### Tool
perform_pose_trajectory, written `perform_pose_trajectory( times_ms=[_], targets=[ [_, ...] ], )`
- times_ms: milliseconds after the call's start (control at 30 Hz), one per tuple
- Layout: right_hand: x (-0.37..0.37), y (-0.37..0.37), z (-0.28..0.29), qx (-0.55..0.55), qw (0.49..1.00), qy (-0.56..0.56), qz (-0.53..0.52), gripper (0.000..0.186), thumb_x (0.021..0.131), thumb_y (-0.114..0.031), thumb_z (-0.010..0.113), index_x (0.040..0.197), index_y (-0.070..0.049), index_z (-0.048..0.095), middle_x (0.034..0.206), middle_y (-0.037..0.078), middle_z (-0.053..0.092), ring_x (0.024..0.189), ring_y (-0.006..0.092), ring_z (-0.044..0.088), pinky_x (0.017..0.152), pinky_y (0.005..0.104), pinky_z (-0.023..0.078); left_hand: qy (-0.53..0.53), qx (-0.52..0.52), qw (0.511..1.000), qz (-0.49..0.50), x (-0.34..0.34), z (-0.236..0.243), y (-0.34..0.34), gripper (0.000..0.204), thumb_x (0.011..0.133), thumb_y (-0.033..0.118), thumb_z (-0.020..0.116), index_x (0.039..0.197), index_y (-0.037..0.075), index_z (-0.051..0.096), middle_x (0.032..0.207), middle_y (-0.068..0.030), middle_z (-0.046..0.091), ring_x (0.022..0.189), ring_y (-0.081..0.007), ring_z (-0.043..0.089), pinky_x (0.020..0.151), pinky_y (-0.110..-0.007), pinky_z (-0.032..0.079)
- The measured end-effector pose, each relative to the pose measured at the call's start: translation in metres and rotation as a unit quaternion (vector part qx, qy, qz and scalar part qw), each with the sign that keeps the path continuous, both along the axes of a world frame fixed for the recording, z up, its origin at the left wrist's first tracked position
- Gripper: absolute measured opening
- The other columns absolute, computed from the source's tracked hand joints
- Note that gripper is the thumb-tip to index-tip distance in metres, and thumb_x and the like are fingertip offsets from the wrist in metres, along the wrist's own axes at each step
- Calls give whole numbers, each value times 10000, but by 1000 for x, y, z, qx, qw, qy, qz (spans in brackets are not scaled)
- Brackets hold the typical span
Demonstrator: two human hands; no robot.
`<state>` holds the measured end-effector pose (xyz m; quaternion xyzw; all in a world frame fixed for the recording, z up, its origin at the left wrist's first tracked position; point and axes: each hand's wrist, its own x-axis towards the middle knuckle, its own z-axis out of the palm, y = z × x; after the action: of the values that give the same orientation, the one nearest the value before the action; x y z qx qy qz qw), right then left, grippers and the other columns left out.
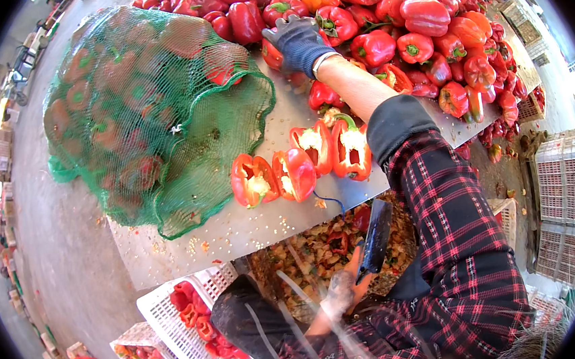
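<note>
**Knife low, glove in the pepper pile**

Nearest the lens, the left hand is clamped on a dark-bladed knife held over a bin of pepper scraps. Farther out, the gloved right hand rests, fingers curled, on the heap of red peppers (whether it grips 1 is unclear). Between them, 4 halved peppers lie on the steel desk, beside a green mesh sack.
</note>
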<state>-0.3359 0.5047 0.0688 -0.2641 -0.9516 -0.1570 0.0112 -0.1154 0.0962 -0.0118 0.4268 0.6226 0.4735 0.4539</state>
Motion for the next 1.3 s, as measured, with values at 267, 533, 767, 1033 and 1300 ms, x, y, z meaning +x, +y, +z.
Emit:
perform_pose_trajectory(
  times_ms=[267, 533, 767, 1033, 1300],
  targets=[
    [31, -16, 22, -159, 974, 154, -38, 739, 672, -501, 698, 1282, -136, 495, 1178, 169, 580, 1092, 313, 582, 917, 406, 477, -67, -26, 997, -10, 7, 8, -5, 753, 842, 69, 654, 1457, -22, 228, 1386, -215, 458, 1206, -208, 531, 919, -253, 408],
    [180, -34, 73, -787, 433, 439, -11, 301, 887, -267, 635, 1130, -94, 596, 1054, 13, 645, 982, 121, 625, 842, 300, 528, -176, -50, 983, -3, 20, 1, -8, 787, 874, 115, 637, 1494, 21, 161, 1469, -180, 365, 988, -134, 551, 807, -279, 454],
    [361, -71, 73, -677, 474, 563, -6, 546, 844, -284, 670, 1309, -70, 481, 1234, 34, 571, 1118, 158, 563, 928, 331, 477, -242, -45, 969, -7, 36, 4, -13, 718, 873, 19, 605, 1475, -12, 215, 1448, -132, 382, 1084, -140, 504, 848, -271, 452],
    [449, -33, -31, -199, 876, 362, -247, 1003, 536, -267, 861, 1397, -116, 370, 1257, 255, 490, 1180, 408, 486, 1005, 438, 416, -232, -43, 971, 37, 42, 64, 30, 651, 833, -41, 579, 1429, -25, 319, 1168, -58, 588, 829, -94, 554, 694, -228, 470],
    [439, -38, -46, -322, 814, 456, -159, 876, 649, -177, 778, 1412, -85, 356, 1421, 197, 394, 1297, 292, 416, 1053, 378, 374, 206, 232, 949, 52, 45, 68, 156, 624, 820, 31, 596, 1393, -13, 352, 1089, -214, 641, 973, -308, 658, 809, -354, 501]
  ],
)
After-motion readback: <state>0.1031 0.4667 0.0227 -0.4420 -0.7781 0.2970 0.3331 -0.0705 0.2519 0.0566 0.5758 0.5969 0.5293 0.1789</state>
